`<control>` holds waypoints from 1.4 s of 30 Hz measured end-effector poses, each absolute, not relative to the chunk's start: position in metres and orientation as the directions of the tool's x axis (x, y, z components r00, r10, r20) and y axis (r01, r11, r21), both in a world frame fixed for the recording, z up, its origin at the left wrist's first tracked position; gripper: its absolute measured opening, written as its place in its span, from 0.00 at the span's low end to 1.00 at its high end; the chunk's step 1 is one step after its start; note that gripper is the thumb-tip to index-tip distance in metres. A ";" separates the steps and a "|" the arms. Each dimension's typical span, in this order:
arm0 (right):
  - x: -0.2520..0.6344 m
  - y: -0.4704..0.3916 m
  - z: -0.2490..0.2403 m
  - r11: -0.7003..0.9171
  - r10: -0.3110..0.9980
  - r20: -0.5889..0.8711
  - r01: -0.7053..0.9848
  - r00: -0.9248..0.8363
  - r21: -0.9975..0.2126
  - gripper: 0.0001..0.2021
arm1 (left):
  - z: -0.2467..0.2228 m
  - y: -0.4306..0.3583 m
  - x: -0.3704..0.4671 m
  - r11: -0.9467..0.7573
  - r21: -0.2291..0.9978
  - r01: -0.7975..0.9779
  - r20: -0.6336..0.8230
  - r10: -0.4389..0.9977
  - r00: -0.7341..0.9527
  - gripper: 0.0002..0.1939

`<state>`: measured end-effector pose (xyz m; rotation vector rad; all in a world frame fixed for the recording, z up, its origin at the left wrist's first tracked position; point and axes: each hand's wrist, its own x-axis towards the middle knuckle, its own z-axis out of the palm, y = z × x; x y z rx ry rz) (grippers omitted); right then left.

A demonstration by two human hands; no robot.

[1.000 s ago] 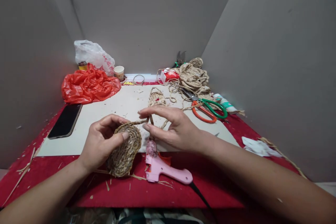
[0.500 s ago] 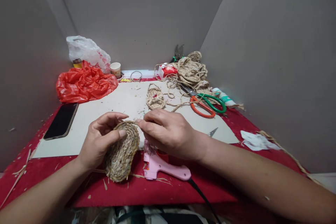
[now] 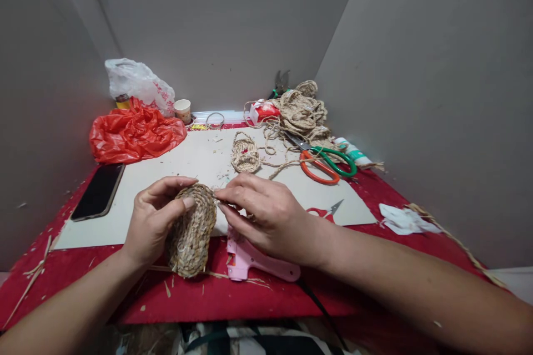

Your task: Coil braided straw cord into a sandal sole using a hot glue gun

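Note:
An oval sole of coiled straw rope [image 3: 192, 236] is held upright in my left hand [image 3: 154, 216], thumb on its near face and fingers behind its upper edge. My right hand [image 3: 266, 211] is at the sole's upper right edge, with thumb and fingertips pinched close together there. What they pinch is too small to make out. Beneath my right hand lies a pink glue gun [image 3: 262, 266], partly covered by it. A small woven straw slipper [image 3: 245, 154] with a red spot lies on the white board beyond my hands.
Large scissors [image 3: 320, 163] with orange and green handles lie by a heap of straw rope [image 3: 302, 111]. Small red scissors [image 3: 331, 211] rest right of my hand. At left are a phone [image 3: 97, 191] and a red plastic bag [image 3: 137, 133]. A paper cup [image 3: 182, 110] stands at the back.
My right hand has shifted slightly down along the sole's right edge, its fingers turned a little. The sole is tilted slightly differently, and the small scissors' red handles now show.

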<state>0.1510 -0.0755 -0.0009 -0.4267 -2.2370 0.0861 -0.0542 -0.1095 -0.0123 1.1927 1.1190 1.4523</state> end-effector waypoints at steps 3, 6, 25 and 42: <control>0.151 -0.078 -0.001 0.940 0.327 0.726 0.288 -0.604 -0.184 0.07 | -0.012 -0.110 -0.053 -0.153 0.983 -0.101 0.139 0.982 -0.126 0.10; 0.150 -0.079 -0.002 0.940 0.331 0.736 0.272 -0.591 -0.204 0.07 | -0.013 -0.109 -0.052 -0.152 0.982 -0.111 0.134 0.979 -0.156 0.09; 0.140 -0.088 -0.003 0.587 0.767 0.506 0.115 -0.394 -0.801 0.05 | -0.016 -0.106 -0.051 -0.221 0.972 -0.078 0.187 0.933 -0.308 0.09; 0.116 -0.091 -0.033 0.481 0.826 0.455 -0.002 -0.332 -0.877 0.11 | -0.018 -0.103 -0.034 -0.210 0.958 -0.195 0.115 0.906 -0.407 0.10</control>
